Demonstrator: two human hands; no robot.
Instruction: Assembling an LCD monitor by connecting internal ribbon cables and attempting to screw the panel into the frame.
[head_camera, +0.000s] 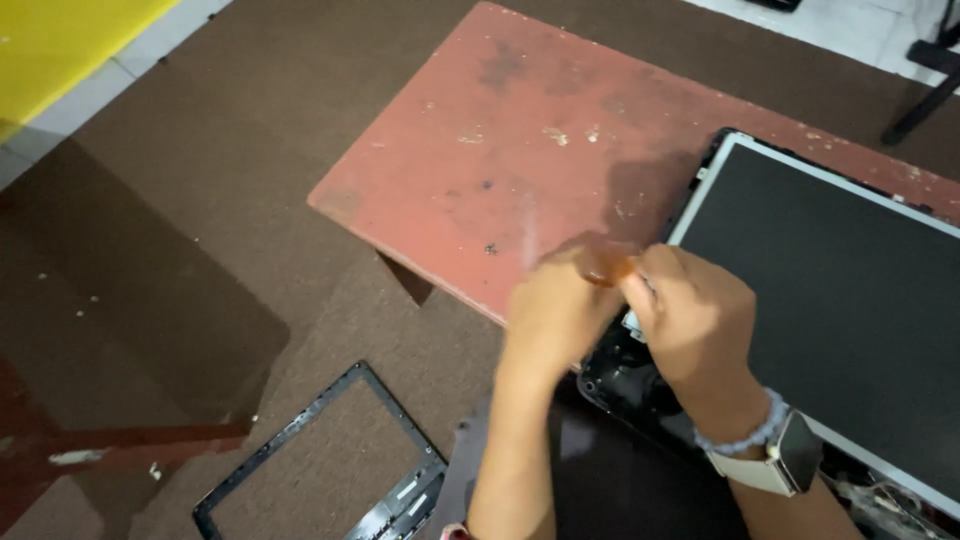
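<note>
Red table (500, 150) bears one screen panel (840, 290); two hands, left (556, 312) and right (695, 322), pinch one orange handle (605, 268).

Worn reddish-brown table (520, 140), low, its top scuffed with pale chips and dark spots. Brown carpet (230, 230) beneath and around it. Black rectangular bezel frame (300, 440), hollow, lying flat on the carpet near the lower edge, just left of centre. Yellow surface (60, 40) in the upper left corner, bordered by pale floor tiles (150, 45). Dark furniture leg (925, 95) at the upper right, angled across pale tiles. Reddish wooden piece (120, 445) at lower left.
</note>
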